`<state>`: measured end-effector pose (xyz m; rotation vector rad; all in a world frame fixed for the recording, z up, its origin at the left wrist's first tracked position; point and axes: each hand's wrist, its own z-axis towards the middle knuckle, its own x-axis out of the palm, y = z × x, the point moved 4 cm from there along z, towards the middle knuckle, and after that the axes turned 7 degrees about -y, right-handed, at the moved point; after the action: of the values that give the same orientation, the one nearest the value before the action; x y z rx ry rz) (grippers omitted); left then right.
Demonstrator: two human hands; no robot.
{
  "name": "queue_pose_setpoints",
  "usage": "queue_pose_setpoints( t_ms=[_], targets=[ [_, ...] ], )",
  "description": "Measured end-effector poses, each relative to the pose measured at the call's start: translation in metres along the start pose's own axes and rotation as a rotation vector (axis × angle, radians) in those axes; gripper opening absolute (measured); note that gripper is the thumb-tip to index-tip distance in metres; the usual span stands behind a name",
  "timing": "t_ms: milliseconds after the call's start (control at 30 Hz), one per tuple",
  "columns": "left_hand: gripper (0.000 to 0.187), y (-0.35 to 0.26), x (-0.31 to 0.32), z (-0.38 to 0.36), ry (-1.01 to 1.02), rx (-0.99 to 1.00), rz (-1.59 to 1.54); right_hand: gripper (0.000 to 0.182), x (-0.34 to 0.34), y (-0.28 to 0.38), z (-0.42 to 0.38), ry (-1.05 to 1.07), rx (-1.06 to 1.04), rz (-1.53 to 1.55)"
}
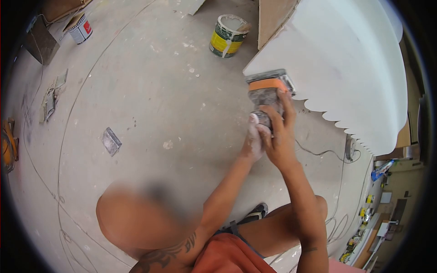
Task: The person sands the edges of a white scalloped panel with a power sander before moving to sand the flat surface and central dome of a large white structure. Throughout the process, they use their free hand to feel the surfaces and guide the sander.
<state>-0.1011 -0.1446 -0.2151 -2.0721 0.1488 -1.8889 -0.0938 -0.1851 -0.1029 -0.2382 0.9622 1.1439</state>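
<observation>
Both my hands are on a dusty power sander with an orange band [267, 84], its flat pad at the lower left corner of a large white panel [339, 59] with a scalloped edge. My right hand [280, 132] wraps over the sander's body, its fingers reaching up toward the orange band. White dust coats my left hand [255, 139], which is closed at the rear end of the tool. Part of the sander's grip is hidden behind my fingers.
A green and yellow bucket [227, 36] stands left of the panel. Farther left are a white can [80, 29], a sandpaper piece [110, 141] and scraps [50, 102]. Cords [60, 150] cross the floor on both sides. My knee and sandalled foot are below.
</observation>
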Motion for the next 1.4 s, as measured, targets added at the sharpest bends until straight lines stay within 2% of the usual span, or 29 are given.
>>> queue_pose_setpoints(
  t_ms=[33, 67, 167, 267, 333, 400, 433, 533, 567, 633, 800, 1067, 1167, 1333, 1400],
  targets=[
    [0.112, 0.005, 0.000, 0.007, 0.086, 0.077, -0.074, 0.040, -0.008, -0.003, 0.001, -0.014, -0.013, 0.000],
    [0.112, 0.017, 0.000, 0.010, 0.085, 0.077, -0.074, 0.040, -0.016, -0.004, 0.004, -0.014, -0.013, 0.000],
    [0.106, -0.003, 0.053, -0.004, 0.008, 0.050, 0.122, 0.040, -0.043, -0.004, 0.013, -0.058, 0.008, -0.009],
    [0.102, -0.004, 0.055, -0.001, 0.086, 0.019, 0.249, 0.040, -0.053, 0.001, 0.018, -0.116, 0.023, 0.034],
    [0.101, 0.000, 0.050, 0.001, 0.035, -0.045, 0.218, 0.037, -0.050, 0.003, 0.019, -0.094, 0.022, 0.021],
    [0.102, -0.009, 0.047, -0.004, 0.058, 0.114, 0.087, 0.034, -0.034, 0.002, 0.013, -0.033, 0.043, 0.058],
    [0.089, -0.005, 0.032, -0.004, 0.006, 0.108, -0.021, 0.034, -0.024, -0.002, 0.007, -0.009, 0.058, 0.076],
    [0.087, -0.001, 0.004, -0.003, -0.064, 0.107, -0.020, 0.038, 0.001, -0.010, -0.007, 0.061, 0.020, 0.035],
    [0.087, -0.002, 0.000, -0.004, -0.052, 0.096, -0.018, 0.041, 0.006, -0.011, -0.011, 0.092, 0.031, 0.033],
    [0.088, -0.007, -0.011, -0.009, -0.187, 0.050, 0.026, 0.041, 0.013, -0.011, -0.012, 0.067, 0.047, 0.048],
    [0.090, -0.030, -0.018, -0.013, -0.147, 0.139, 0.095, 0.045, 0.024, 0.003, -0.006, 0.039, 0.084, 0.127],
    [0.090, -0.090, -0.027, -0.018, -0.116, 0.244, 0.515, 0.044, 0.036, 0.020, 0.009, -0.123, 0.119, 0.359],
    [0.093, -0.095, -0.015, -0.016, -0.222, 0.226, 0.540, 0.043, 0.038, 0.016, 0.006, -0.167, 0.087, 0.364],
    [0.096, -0.082, -0.011, -0.017, -0.238, 0.227, 0.512, 0.042, 0.035, 0.004, 0.001, -0.144, 0.073, 0.345],
    [0.097, -0.083, 0.000, -0.021, -0.241, 0.203, 0.517, 0.041, 0.026, 0.004, 0.003, -0.213, 0.046, 0.332]
  ],
)
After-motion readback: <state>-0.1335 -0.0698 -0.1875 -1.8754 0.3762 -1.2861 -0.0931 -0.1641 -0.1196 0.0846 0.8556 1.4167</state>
